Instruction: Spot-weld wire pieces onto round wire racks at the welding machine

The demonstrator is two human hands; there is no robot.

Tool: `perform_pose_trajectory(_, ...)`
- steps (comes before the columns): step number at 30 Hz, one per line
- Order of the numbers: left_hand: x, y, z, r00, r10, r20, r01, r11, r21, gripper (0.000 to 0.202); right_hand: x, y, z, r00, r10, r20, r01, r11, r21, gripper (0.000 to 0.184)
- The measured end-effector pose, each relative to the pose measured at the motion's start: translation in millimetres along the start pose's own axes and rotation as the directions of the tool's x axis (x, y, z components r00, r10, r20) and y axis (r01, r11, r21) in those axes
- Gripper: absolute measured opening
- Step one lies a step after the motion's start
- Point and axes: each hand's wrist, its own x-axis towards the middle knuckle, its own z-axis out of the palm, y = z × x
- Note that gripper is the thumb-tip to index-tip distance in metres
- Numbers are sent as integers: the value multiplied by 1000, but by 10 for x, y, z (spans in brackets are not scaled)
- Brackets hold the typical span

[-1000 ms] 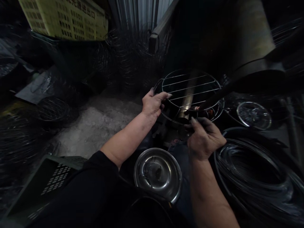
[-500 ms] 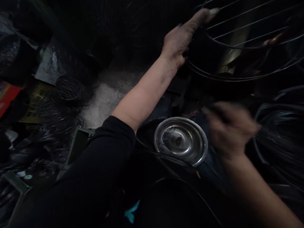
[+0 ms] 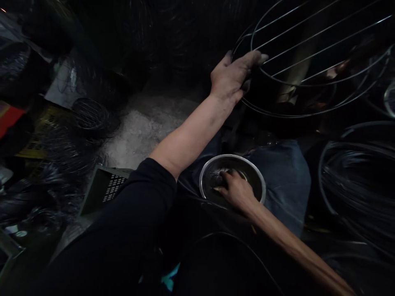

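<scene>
So the left hand (image 3: 230, 76) has its fingers closed round the edge of a round wire rack (image 3: 317, 51), which is up beyond the steel bowl (image 3: 230, 156) and off to its right. Right hand (image 3: 237, 187) is down inside the bowl, fingers bent at some dark wire bits (image 3: 217, 174); can't tell if it's pinching any. A jeans leg (image 3: 286, 185) is just right of the bowl, coiled wire (image 3: 354, 176) farther right, green crate (image 3: 106, 185) well left.

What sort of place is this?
Likely a dim wire-working workshop: the left hand holds a round wire rack, coiled wire sits in a tub at right, and more wirework lies at left.
</scene>
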Motion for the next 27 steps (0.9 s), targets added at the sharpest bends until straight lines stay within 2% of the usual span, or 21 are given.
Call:
perform_pose_trajectory(2,-120,-26,7,1000,15,-3,-15,999,35,60,13,-55,43,997,-70,42,69,997,27,36)
perform_pose_trajectory(4,-198,-42,10,999,21,-38,-18,998,57,61,24,-93,75,993,-100,67,97,994,51,33)
perform_pose_trajectory(7,-242,-56,-18,998,43,-54,-41,998,42,56,19,-62,43,996,-87,23,85,992,92,31)
perform_pose_trajectory(9,-245,-61,-53,997,62,-53,-61,998,16,57,-23,43,-35,996,-91,-13,92,988,121,28)
perform_pose_trajectory(11,-246,-58,-88,996,67,-54,-67,998,3,59,-116,237,-141,988,-110,-111,136,956,260,21)
perform_pose_trajectory(13,-248,-50,-116,996,70,-59,-70,998,-2,63,-256,515,-253,951,-56,-305,208,844,494,16)
perform_pose_trajectory(14,-249,-46,-126,995,71,-63,-72,997,-9,65,-335,673,-304,912,24,-409,244,770,589,18)
perform_pose_trajectory(15,-248,-44,-135,995,70,-67,-72,997,-22,66,-413,829,-347,846,145,-513,258,732,631,24)
perform_pose_trajectory(16,-245,-45,-142,995,68,-70,-71,997,-43,67,-483,975,-381,747,249,-616,263,741,618,27)
perform_pose_trajectory(18,-231,-58,-154,996,63,-67,-69,994,-88,63,-577,1199,-413,548,325,-771,198,845,497,28)
perform_pose_trajectory(19,-222,-68,-158,996,70,-57,-75,993,-97,59,-596,1270,-407,473,309,-825,148,895,420,28)
perform_pose_trajectory(20,-213,-79,-162,996,82,-45,-86,992,-94,53,-599,1312,-387,433,278,-858,108,929,355,28)
perform_pose_trajectory(21,-205,-89,-165,995,99,-31,-101,991,-83,48,-589,1329,-354,419,255,-871,87,944,318,30)
perform_pose_trajectory(22,-200,-98,-166,993,113,-18,-114,991,-69,43,-573,1327,-310,425,251,-869,89,944,316,31)
perform_pose_trajectory(24,-196,-106,-164,991,131,-3,-131,990,-47,38,-550,1289,-202,471,306,-827,132,903,410,32)
perform_pose_trajectory(27,-200,-102,-154,992,124,0,-124,991,-57,39,-588,1222,-44,542,490,-683,187,722,666,34)
